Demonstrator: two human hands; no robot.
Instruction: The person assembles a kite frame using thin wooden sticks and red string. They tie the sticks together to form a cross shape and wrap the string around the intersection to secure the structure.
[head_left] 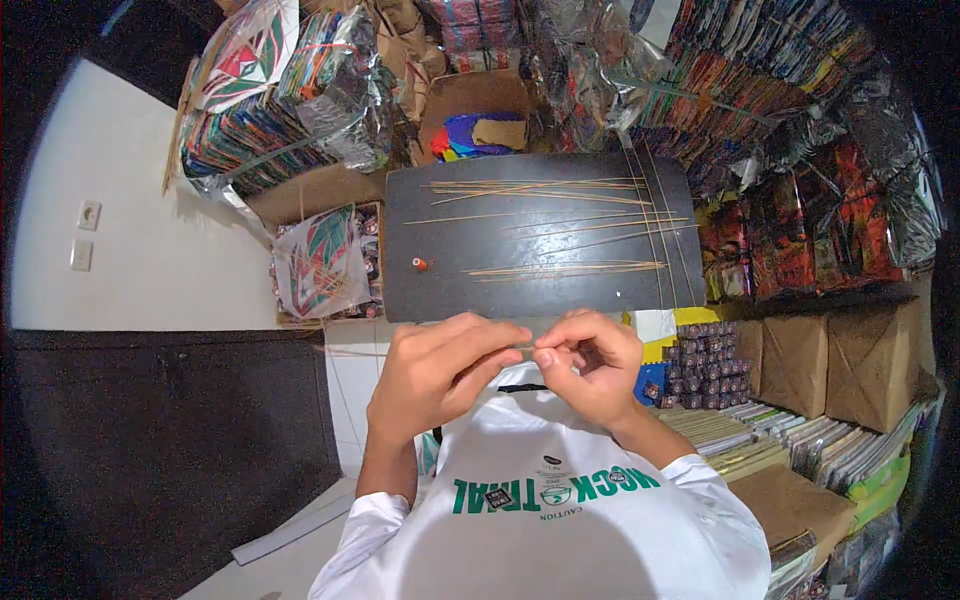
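Head view: both hands pinch a thin bamboo stick (528,348) at chest height, left hand (440,375) and right hand (590,368) fingertips closed on it. Looks light, springy, snappable, so hold near the ends. More sticks (560,268) lie on the dark board (440,290).

The person wears a white long-sleeved cotton shirt (560,520) with green block lettering and small dark emblems printed across the chest. Both sleeves are pushed up: the left sleeve cuff (375,510) bunches below the elbow, the right sleeve cuff (700,470) likewise. Forearms and hands are bare.
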